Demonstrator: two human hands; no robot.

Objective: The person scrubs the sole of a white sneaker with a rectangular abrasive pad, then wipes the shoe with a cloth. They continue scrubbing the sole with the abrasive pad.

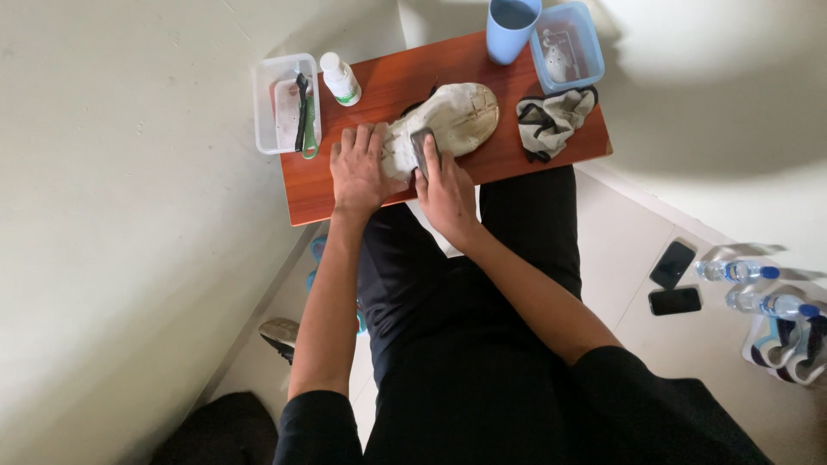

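Fingers of the left hand (360, 170) clamp the dirty white shoe (448, 125) (sole up); right hand (445, 191) grips a grey pad (421, 148).

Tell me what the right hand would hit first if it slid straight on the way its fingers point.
The right hand points up-left along the white shoe's sole. Past the shoe, the white bottle looks like the next thing in line, though depth is unclear.

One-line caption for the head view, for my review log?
Left hand steadies an upturned white shoe on a red-brown board while right hand presses a small grey pad against its sole.
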